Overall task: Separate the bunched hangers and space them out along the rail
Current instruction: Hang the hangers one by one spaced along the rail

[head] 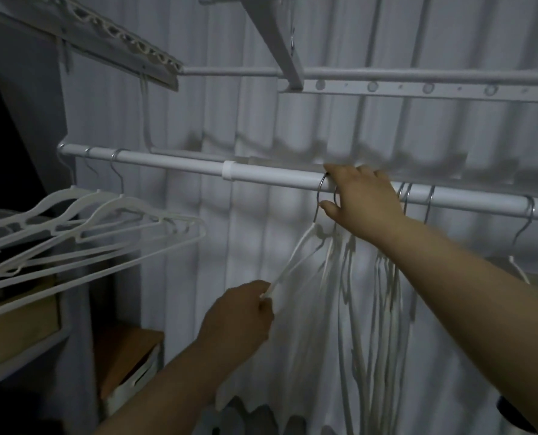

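A white rail (183, 163) runs across the view from upper left to right. Three white hangers (82, 233) hang spaced out at its left end. A bunch of white hangers (383, 293) hangs right of the middle, and a single hanger (528, 221) hangs further right. My right hand (363, 199) rests over the rail and grips the metal hooks of the bunch. My left hand (239, 312) pinches the lower arm of the leftmost hanger (295, 259) of the bunch, which is pulled out to the left.
White pleated fabric (230, 105) hangs behind the rail. A slanted bracket (280, 45) and a second rail (387, 73) with a perforated strip sit above. Shelving with brown boxes (126, 356) stands at the lower left, under the spaced hangers.
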